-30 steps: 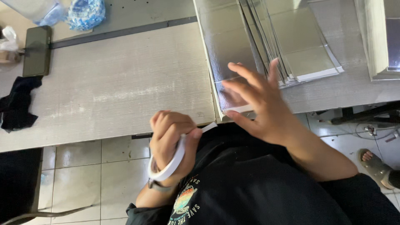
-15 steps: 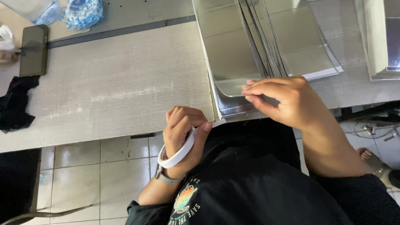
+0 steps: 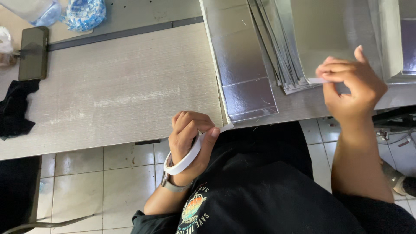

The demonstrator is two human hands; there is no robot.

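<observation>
Tape Roll in One Hand, Silver Sheets Under the Other

While the left hand (image 3: 190,141) sits just past the near edge of the counter (image 3: 121,95), its fingers are curled tight around a white roll of tape (image 3: 184,159). A short white end of tape sticks out past the thumb, toward the corner of a flat silver sheet (image 3: 245,73). That sheet lies on the counter, and its near edge hangs a little over the side.

The right hand (image 3: 349,84) is farther right, over a stack of silver sheets (image 3: 281,56). Its fingers are pinched together on a small white strip (image 3: 318,80) at the edge of the stack.

Far to the left, a dark phone (image 3: 32,52) lies on the counter. A black cloth (image 3: 15,108) lies just below it. A blue crinkly bag (image 3: 84,13) sits at the top.
</observation>
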